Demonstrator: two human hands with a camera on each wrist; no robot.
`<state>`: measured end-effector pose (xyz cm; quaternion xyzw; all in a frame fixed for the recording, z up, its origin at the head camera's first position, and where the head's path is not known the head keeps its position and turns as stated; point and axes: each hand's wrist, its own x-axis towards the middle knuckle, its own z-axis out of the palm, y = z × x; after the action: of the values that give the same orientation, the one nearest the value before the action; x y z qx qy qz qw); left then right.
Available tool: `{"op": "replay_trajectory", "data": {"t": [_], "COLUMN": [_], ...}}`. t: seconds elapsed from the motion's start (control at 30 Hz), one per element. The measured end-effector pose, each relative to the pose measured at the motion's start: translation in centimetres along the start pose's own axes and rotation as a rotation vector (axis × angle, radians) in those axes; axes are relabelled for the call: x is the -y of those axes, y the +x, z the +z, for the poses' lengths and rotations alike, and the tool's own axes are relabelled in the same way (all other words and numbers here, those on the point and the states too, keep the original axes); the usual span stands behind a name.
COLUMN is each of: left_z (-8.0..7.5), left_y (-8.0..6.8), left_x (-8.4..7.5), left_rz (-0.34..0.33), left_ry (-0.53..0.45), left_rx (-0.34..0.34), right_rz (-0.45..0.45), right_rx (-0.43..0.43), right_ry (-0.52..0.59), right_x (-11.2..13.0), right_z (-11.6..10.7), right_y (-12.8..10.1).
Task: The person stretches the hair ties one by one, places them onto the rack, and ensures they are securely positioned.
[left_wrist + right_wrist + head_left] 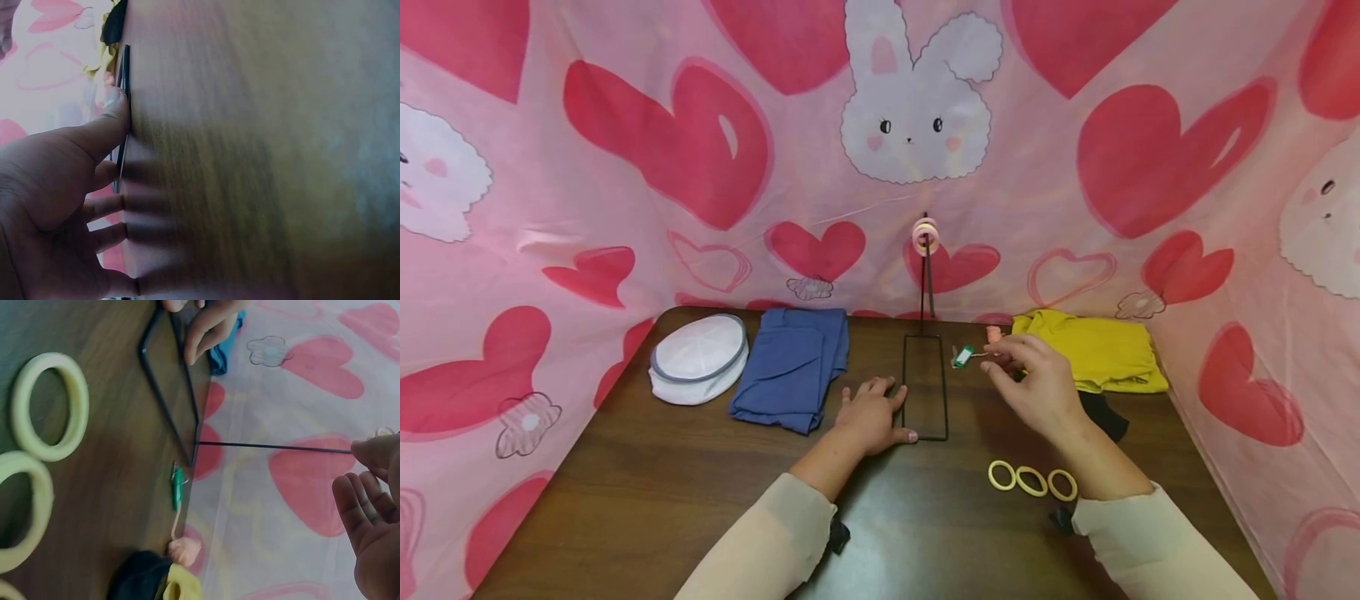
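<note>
Black wire stand (925, 387) lies with its long rectangular base pointing away from the person, its near left corner pressed flat under the spread left hand (871, 415), while the right hand (1037, 385), just right of it, pinches a small green-tagged trinket (963, 357).

The near half of the dark wooden table (647, 500) lies open on the left side. On the right, three pale yellow rings (1032, 480) sit in a row. The thin black wire stand (925, 387) rises at the centre back, with folded blue cloth (793, 367) and a white cap (698, 358) left of it, and yellow cloth (1097, 350) to its right.
</note>
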<state>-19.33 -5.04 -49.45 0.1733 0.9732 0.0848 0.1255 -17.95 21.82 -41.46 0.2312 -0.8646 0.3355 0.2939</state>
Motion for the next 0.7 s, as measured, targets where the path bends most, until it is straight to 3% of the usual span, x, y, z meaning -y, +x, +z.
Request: {"op": "replay_trajectory", "data": {"t": [0.2, 0.5, 0.7], "left_z": [0.1, 0.0, 0.0], "left_y": [0.0, 0.0, 0.0], "left_x": [0.1, 0.0, 0.0], "left_rz": [-0.005, -0.008, -0.01], "left_ry": [0.007, 0.0, 0.0], "left_rx": [-0.001, 0.007, 0.01], "right_rz": [-0.065, -0.095, -0.102], "right_rx": [0.093, 0.216, 0.363], "right_ry": [-0.005, -0.015, -0.036], "right_x": [-1.3, -2.7, -3.2], "right_z": [-0.4, -1.1, -1.7], "right_y": [-1.5, -3.8, -5.2]}}
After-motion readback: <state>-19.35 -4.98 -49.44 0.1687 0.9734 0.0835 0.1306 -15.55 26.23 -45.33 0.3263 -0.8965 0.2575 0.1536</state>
